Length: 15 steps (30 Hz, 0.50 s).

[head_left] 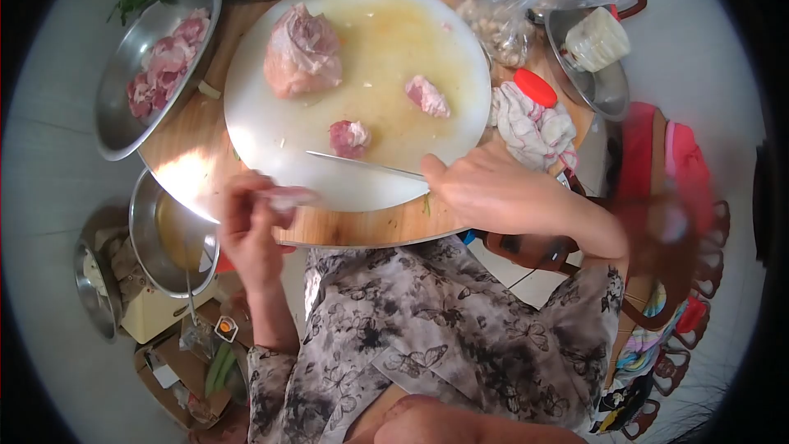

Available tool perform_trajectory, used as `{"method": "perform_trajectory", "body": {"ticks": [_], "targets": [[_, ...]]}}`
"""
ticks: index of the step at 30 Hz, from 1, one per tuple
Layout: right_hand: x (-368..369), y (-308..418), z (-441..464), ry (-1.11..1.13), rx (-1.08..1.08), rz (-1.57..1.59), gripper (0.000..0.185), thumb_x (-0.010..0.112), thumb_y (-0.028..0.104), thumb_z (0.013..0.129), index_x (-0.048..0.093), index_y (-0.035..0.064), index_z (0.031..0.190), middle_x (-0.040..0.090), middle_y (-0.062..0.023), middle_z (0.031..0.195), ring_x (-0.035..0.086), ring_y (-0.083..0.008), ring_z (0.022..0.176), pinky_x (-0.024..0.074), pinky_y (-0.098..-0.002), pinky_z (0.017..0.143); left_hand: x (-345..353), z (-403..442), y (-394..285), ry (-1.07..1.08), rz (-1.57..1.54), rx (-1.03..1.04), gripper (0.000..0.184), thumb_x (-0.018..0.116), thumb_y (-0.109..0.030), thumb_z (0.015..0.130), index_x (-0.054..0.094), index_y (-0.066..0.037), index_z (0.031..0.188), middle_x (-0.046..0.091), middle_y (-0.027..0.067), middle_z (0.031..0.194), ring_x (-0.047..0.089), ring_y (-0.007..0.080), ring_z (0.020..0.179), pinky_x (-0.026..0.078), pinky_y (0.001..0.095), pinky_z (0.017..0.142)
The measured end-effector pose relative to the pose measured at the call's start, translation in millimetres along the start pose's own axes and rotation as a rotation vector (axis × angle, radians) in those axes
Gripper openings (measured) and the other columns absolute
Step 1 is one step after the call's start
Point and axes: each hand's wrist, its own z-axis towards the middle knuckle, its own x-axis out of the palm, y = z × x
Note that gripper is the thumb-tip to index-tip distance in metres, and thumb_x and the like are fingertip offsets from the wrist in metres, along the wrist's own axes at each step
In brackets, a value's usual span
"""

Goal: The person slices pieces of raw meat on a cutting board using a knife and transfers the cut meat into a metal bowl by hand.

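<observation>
My left hand (251,226) holds a piece of meat (288,197) between its fingers, just off the lower left edge of the round white cutting board (329,177). In my right hand (477,185) is a knife (366,165), its blade lying low over the board and pointing left. Near the blade's tip, a small chunk of meat (349,139) rests on the board. Another small chunk (427,96) sits farther right. A large piece of meat (302,53) stands at the board's upper left.
Metal bowls surround the board: one of cut meat (168,66) at left, others along the back. A plastic bag (514,20), a cloth (534,127) with a red lid (535,88), and a bowl (608,94) are at right. A pot (168,234) stands lower left.
</observation>
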Motion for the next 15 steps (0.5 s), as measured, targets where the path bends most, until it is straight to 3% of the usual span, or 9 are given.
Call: {"method": "perform_trajectory", "body": {"ticks": [3,5,7,9,10,11,13,14,15], "targets": [[1.1,-14.1,-27.9,0.012,0.099,0.068,0.030,0.061,0.012,0.096,0.051,-0.0101,0.114,0.064,-0.0212,0.066,0.065,-0.0453,0.062,0.0461,-0.0526,0.058,-3.2,22.7,-16.6,-0.157,0.059,0.143,0.021,0.054,0.000,0.101,0.062,0.004,0.120,0.065,0.0113,0.108,0.070,0.0169,0.087,0.055,0.0268,0.071],[3.4,-22.4,-47.5,-0.101,0.160,0.121,0.034,0.060,0.015,0.100,0.051,-0.0108,0.120,0.064,-0.0197,0.066,0.065,-0.0412,0.059,0.0463,-0.0500,0.056,4.4,34.7,-17.1,-0.002,0.107,-0.076,0.026,0.057,-0.007,0.105,0.060,0.005,0.127,0.067,0.0126,0.117,0.070,0.0159,0.095,0.053,0.0277,0.075],[9.7,-28.8,-62.2,-0.218,0.231,0.174,0.038,0.059,0.018,0.103,0.052,-0.0115,0.126,0.064,-0.0183,0.065,0.065,-0.0372,0.056,0.0464,-0.0474,0.053,25.7,48.9,-0.4,0.232,0.239,-0.059,0.029,0.067,-0.007,0.099,0.062,-0.001,0.127,0.057,0.0142,0.135,0.068,0.0223,0.103,0.057,0.0300,0.077],[32.1,-39.7,-66.2,-0.577,0.422,0.459,0.030,0.060,0.021,0.103,0.056,-0.0047,0.117,0.060,-0.0245,0.066,0.065,-0.0450,0.065,0.0470,-0.0513,0.061,59.1,55.4,-9.0,0.428,0.665,0.125,0.036,0.072,-0.008,0.094,0.063,-0.005,0.128,0.053,0.0154,0.141,0.066,0.0281,0.111,0.059,0.0345,0.082],[48.9,-47.4,-62.5,-0.704,0.453,0.532,0.028,0.059,0.020,0.104,0.056,-0.0043,0.118,0.062,-0.0206,0.066,0.064,-0.0349,0.054,0.0492,-0.0437,0.055,66.4,57.1,9.7,0.437,0.790,0.241,0.036,0.073,-0.004,0.088,0.066,-0.005,0.123,0.058,0.0162,0.128,0.064,0.0324,0.110,0.058,0.0378,0.081],[59.2,-53.0,-60.1,-0.714,0.455,0.531,0.028,0.059,0.020,0.104,0.056,-0.0043,0.118,0.062,-0.0206,0.066,0.064,-0.0349,0.054,0.0492,-0.0437,0.055,67.9,64.0,19.1,0.442,0.790,0.250,0.036,0.073,-0.004,0.088,0.066,-0.005,0.123,0.058,0.0162,0.128,0.064,0.0324,0.110,0.058,0.0378,0.081],[76.5,-62.7,-55.8,-0.698,0.562,1.121,0.025,0.056,0.018,0.106,0.057,-0.0035,0.119,0.064,-0.0110,0.071,0.059,-0.0181,0.048,0.0488,-0.0337,0.048,70.8,81.8,26.2,0.645,0.876,0.267,0.033,0.072,0.000,0.083,0.069,-0.004,0.116,0.062,0.0146,0.118,0.066,0.0311,0.100,0.057,0.0399,0.078],[91.1,-68.2,-52.8,-0.708,0.561,1.204,0.026,0.054,0.018,0.107,0.056,-0.0044,0.120,0.062,-0.0048,0.076,0.055,-0.0080,0.049,0.0466,-0.0269,0.044,78.4,87.2,22.3,0.643,0.732,0.124,0.028,0.071,0.001,0.082,0.070,-0.003,0.109,0.063,0.0136,0.111,0.066,0.0292,0.091,0.055,0.0424,0.075],[102.4,-70.6,-49.1,-0.732,0.563,1.206,0.026,0.054,0.018,0.107,0.056,-0.0044,0.120,0.062,-0.0048,0.076,0.055,-0.0080,0.049,0.0466,-0.0269,0.044,87.0,92.1,19.9,0.656,0.734,0.143,0.028,0.071,0.001,0.082,0.070,-0.003,0.109,0.063,0.0136,0.111,0.066,0.0292,0.091,0.055,0.0424,0.075]]}}
